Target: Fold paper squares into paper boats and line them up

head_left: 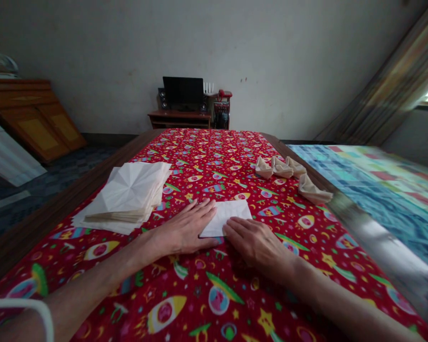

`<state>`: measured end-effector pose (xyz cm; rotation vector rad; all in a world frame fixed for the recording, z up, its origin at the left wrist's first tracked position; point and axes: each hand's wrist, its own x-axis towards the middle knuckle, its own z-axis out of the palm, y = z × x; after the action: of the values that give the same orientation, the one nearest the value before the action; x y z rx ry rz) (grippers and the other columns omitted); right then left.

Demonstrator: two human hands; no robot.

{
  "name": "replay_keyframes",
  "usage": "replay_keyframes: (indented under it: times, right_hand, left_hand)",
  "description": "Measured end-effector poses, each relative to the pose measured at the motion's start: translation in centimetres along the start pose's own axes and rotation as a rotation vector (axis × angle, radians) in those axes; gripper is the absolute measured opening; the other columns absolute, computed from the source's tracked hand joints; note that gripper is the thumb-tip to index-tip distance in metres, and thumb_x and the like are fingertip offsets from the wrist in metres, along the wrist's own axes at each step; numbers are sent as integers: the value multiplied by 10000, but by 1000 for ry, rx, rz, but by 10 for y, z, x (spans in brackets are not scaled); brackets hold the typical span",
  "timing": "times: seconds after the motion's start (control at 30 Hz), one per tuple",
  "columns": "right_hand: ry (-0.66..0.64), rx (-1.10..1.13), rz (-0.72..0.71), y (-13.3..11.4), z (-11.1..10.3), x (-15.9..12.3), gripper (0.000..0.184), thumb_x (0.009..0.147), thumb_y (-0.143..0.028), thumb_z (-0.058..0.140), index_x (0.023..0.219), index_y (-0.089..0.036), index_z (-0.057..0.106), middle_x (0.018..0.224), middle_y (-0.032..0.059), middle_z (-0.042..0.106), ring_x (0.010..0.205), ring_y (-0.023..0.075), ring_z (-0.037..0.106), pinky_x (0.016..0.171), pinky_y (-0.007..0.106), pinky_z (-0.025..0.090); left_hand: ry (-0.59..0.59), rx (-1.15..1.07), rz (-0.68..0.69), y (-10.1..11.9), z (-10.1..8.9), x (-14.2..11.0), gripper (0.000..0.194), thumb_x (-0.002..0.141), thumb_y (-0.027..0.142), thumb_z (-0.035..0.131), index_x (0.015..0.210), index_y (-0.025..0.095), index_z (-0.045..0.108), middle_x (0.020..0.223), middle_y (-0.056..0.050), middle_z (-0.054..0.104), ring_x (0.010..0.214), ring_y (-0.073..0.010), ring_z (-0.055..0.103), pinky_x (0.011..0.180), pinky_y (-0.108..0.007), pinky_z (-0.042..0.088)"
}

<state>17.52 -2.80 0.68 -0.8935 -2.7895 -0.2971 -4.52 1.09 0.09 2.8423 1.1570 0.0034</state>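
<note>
A folded white sheet of paper (231,210) lies flat on the red patterned cloth in front of me. My left hand (190,228) rests across its left side, fingers stretched out and thumb along the near edge. From the right, my right hand (253,240) lies palm down with its fingertips on the paper's near right part, fingers extended side by side. To the left sits a stack of creased white paper sheets (131,190). Over on the right stand several folded paper boat-like shapes (281,167), one (314,191) nearer to me than the others.
The red cloth (207,156) covers a long table with dark wooden edges (306,204). A bed with a blue patterned cover (378,190) adjoins on the right. At the far wall are a monitor (183,90) and a small desk (180,118). A wooden cabinet (32,114) stands left.
</note>
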Motion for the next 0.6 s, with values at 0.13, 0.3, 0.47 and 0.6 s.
replay_keyframes:
  times: [0.13,0.3,0.47,0.6]
  right_hand:
    - [39,-38,-5,-1,0,-4,238,879,-50,382,961,-94,600,963,181,662,924,251,625,748,373,551]
    - [155,84,86,8,2,-10,229,892,-104,397,962,-134,613,987,145,683,955,226,639,817,358,537]
    - [381,269,65,23,13,-15,250,912,-114,396,1013,-189,612,1042,88,699,1002,179,643,895,358,503]
    - [412,354,37,32,21,-15,202,918,-145,439,977,-203,623,1045,73,705,1017,177,640,928,387,476]
  left_hand:
    - [14,-30,12,-5,0,-4,745,866,632,395,1422,140,327,1509,-150,244,1402,-273,224,1120,-460,215]
    - [172,-111,91,-17,9,-4,644,846,492,556,1398,208,386,1478,-109,342,1378,-259,292,1118,-451,271]
    - [381,-181,170,-28,14,3,404,909,232,475,1307,174,512,1387,-116,481,1321,-214,400,1083,-392,364]
    - [400,-145,242,-30,9,4,331,914,199,460,1212,179,602,1341,-112,531,1288,-220,442,1047,-386,402]
